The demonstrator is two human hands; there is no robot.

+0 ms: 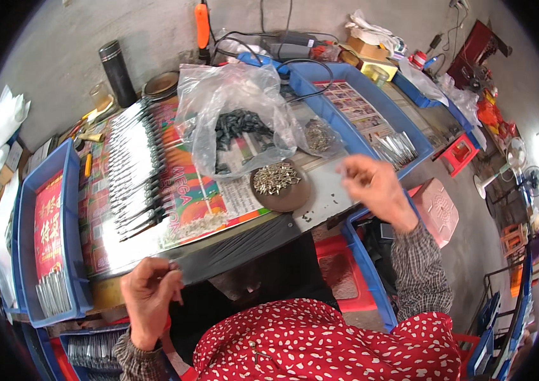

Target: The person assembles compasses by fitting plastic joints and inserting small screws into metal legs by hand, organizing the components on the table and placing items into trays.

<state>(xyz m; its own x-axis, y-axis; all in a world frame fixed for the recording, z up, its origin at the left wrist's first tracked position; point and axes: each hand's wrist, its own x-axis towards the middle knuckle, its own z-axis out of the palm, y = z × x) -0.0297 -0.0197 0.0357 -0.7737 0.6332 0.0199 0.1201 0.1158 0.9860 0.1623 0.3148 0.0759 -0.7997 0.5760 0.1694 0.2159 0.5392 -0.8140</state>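
At the table's front edge, my left hand (148,295) is closed in a pinch, with a small dark bit at the fingertips that I cannot make out. My right hand (376,189) hovers over the right part of the table, its fingers curled together; whatever they hold, if anything, is too small to name. Between the hands stands a round brown dish (291,202) heaped with small metal pins or screws (276,178). Behind it lies an open clear plastic bag (202,146) of black pieces (241,124). A long row of shiny metal strips with dark ends (136,168) lies left of the bag.
Blue trays holding metal strips stand at the left (72,247) and back right (403,130). A smaller bag of metal bits (318,135) sits beside the large one. A black cylinder (117,73) and an orange-handled tool (202,28) are at the back. Red stools stand below.
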